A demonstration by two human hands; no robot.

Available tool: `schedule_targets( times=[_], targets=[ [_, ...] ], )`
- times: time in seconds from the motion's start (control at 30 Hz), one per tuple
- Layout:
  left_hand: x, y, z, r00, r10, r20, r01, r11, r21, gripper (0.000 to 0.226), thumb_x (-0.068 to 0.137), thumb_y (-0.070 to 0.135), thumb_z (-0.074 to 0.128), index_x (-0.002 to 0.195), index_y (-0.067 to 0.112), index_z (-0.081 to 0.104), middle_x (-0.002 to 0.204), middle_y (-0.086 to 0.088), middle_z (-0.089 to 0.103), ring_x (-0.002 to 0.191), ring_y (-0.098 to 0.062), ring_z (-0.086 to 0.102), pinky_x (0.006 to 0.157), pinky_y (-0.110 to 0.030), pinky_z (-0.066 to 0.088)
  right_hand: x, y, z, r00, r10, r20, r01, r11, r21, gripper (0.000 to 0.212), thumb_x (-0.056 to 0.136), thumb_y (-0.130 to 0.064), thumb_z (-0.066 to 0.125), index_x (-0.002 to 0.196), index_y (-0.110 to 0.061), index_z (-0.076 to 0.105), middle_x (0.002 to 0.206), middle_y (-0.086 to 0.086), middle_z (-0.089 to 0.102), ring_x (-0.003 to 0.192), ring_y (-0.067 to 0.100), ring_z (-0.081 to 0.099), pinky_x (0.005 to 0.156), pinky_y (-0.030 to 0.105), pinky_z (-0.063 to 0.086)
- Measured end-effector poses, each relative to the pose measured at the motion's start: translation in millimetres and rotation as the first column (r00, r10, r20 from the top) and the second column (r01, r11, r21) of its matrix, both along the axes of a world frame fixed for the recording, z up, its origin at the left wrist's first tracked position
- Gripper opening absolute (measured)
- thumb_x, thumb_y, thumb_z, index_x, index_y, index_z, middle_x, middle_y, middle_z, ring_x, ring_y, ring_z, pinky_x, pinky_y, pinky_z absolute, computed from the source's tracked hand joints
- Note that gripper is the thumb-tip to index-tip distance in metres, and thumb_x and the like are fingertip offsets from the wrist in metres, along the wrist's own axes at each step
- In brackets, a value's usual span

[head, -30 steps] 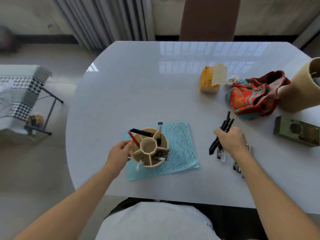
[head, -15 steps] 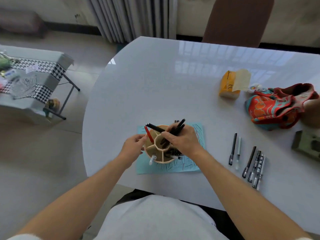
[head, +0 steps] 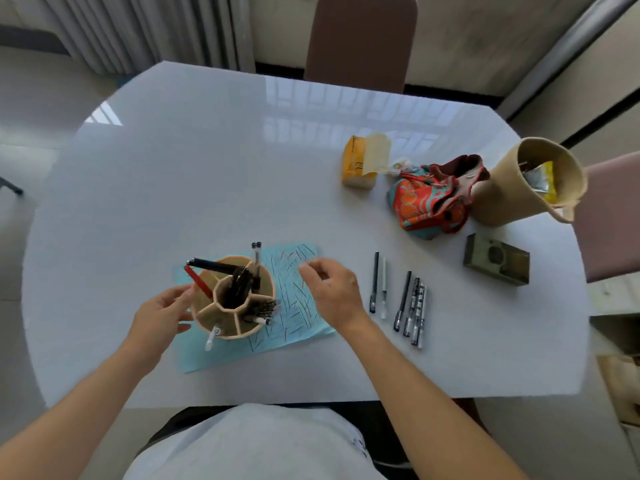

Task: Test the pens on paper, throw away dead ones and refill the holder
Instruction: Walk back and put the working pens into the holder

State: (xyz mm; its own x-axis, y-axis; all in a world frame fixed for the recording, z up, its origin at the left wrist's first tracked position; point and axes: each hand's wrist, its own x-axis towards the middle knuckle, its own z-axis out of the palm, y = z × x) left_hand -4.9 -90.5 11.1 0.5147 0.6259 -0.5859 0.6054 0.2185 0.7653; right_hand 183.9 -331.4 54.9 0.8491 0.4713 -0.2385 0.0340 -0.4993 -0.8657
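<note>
A tan pen holder (head: 229, 324) with several compartments stands on a blue sheet of paper (head: 294, 299) covered in scribbled test lines. Black pens fill its middle compartment (head: 239, 284), and a red pen (head: 197, 281) leans at its left rim. My left hand (head: 161, 317) rests against the holder's left side with fingers spread. My right hand (head: 330, 292) hovers over the paper just right of the holder, fingers loosely curled and holding nothing. Several loose pens (head: 401, 299) lie in a row on the table to the right of that hand.
On the white table (head: 207, 168) sit a yellow box (head: 358, 166), a red and teal cloth pouch (head: 429, 197), a tan bin (head: 530, 181) holding wrappers, and an olive box (head: 497, 259). A brown chair (head: 360, 39) stands at the far side.
My right hand carried a bunch of black pens from the table to the holder, dropped them into the middle compartment, and has drawn back to the right with nothing in it.
</note>
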Motion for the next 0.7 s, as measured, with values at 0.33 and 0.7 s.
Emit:
schedule_targets(
  times=[0.33, 0.7],
  targets=[
    [11, 1, 9, 0.999, 0.021, 0.025, -0.021, 1.000, 0.011, 0.019, 0.097, 0.040, 0.060, 0.097, 0.028, 0.074, 0.083, 0.003, 0.076, 0.084, -0.024, 0.069, 0.069, -0.034, 0.053, 65, -113, -52, 0.933, -0.315, 0.174, 0.359, 0.814, -0.456, 0.011, 0.088, -0.020, 0.067, 0.084, -0.012, 0.072, 0.086, 0.006, 0.073, 0.087, 0.028, 0.068, 0.078, 0.037, 0.056],
    [-18, 1, 16, 0.999, 0.012, 0.043, -0.013, 1.000, 0.016, 0.020, 0.101, 0.025, 0.055, 0.112, 0.025, 0.072, 0.102, -0.002, 0.074, 0.082, -0.024, 0.064, 0.075, -0.039, 0.055, 78, -71, -62, 0.986, -0.082, 0.146, 0.164, 0.649, -0.743, 0.029, 0.082, -0.035, 0.061, 0.085, -0.009, 0.075, 0.086, 0.010, 0.074, 0.084, 0.032, 0.071, 0.064, 0.029, 0.049]
  ],
)
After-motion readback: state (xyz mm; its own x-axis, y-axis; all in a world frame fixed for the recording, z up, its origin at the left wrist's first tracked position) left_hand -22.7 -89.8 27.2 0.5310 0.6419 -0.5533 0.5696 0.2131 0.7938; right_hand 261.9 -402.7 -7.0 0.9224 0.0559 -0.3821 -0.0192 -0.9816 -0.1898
